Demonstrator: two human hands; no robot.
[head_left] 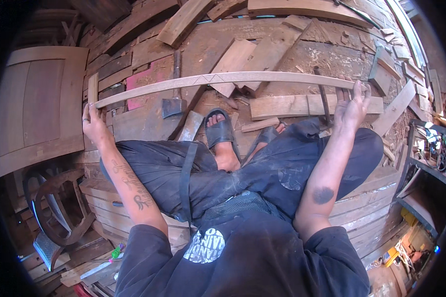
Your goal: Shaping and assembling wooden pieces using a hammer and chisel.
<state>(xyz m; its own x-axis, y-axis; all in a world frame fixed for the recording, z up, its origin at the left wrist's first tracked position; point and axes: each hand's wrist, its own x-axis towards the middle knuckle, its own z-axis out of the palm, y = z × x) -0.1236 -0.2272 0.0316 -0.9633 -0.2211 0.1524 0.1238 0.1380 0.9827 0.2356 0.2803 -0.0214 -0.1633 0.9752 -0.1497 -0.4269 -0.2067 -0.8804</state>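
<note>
A long, thin wooden strip [183, 81] spans the view from side to side above my lap, with zigzag pencil-like marks near its middle. My left hand [95, 126] is closed on its left end. At that same end a short pale piece of wood [92, 88] stands up beyond my fingers; whether it is joined to the strip I cannot tell. My right hand [351, 106] grips the right end, its fingers reaching up past the strip. Beyond my left knee, below the strip, lies a hatchet [173, 108] with a dark metal head.
Boards and offcuts [282, 106] lie over the dusty floor before my sandalled feet [220, 131]. A dark rod [323, 99] stands near my right knee. A panelled wooden door [39, 104] is at left, above a curved wooden frame [57, 208]. Dark shelving [426, 185] stands at right.
</note>
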